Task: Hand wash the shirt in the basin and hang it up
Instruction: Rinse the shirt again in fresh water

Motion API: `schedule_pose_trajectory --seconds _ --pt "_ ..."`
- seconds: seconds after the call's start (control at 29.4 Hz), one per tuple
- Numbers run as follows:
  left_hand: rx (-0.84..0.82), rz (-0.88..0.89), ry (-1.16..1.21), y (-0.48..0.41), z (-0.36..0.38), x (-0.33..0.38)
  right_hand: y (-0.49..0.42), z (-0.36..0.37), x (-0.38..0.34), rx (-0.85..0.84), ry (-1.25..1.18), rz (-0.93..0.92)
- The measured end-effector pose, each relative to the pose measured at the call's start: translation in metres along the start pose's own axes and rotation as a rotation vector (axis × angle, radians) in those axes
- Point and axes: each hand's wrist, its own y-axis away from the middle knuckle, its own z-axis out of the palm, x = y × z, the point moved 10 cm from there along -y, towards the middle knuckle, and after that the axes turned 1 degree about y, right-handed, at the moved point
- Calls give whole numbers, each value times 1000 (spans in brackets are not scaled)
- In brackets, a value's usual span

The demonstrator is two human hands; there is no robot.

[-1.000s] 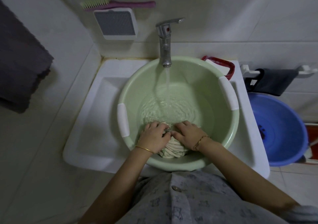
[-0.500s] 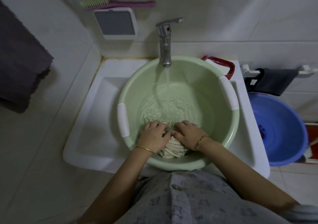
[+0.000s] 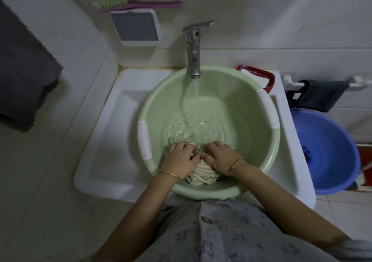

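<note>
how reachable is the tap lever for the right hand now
Probably yes: nothing stands between the right hand and the tap lever, only open water in the green basin, though that hand grips the shirt and must let go first.

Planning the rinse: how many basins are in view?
2: the green basin sits in the sink under the tap; the blue basin stands right of the sink. Others may be hidden.
</note>
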Motion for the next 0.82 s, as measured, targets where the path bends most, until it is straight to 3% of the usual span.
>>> schedule_pose_trajectory --seconds 0.82 --pt "13 12 1 0 -1 0 0 -1 1 5 -2 5"
